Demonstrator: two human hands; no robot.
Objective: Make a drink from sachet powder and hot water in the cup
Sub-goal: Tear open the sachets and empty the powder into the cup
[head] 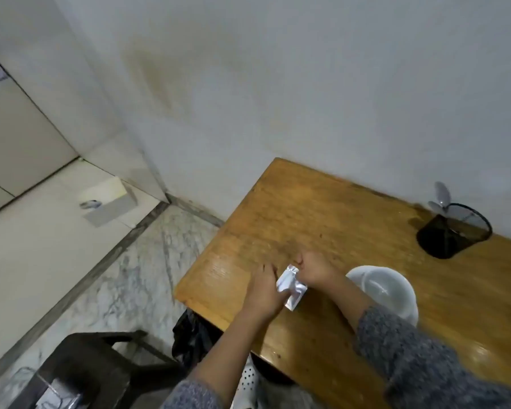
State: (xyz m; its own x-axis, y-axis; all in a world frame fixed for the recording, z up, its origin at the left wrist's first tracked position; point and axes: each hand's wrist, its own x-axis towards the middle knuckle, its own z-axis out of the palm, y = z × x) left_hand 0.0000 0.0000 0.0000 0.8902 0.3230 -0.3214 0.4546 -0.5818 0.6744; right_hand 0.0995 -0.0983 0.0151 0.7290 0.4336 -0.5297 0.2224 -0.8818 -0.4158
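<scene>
My left hand (263,290) and right hand (314,268) both pinch the sachet (291,287): light, limp, slick foil. I grip close beside its top edge, near the cup (387,290).

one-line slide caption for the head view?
Both hands, left and right, grip a silver sachet beside a white cup on a wooden table.

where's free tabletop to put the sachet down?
Bare wood runs from the hands back to the wall, left of the black mesh holder. Crowded near the right: white cup beside the sachet, forearms over the near edge.
</scene>
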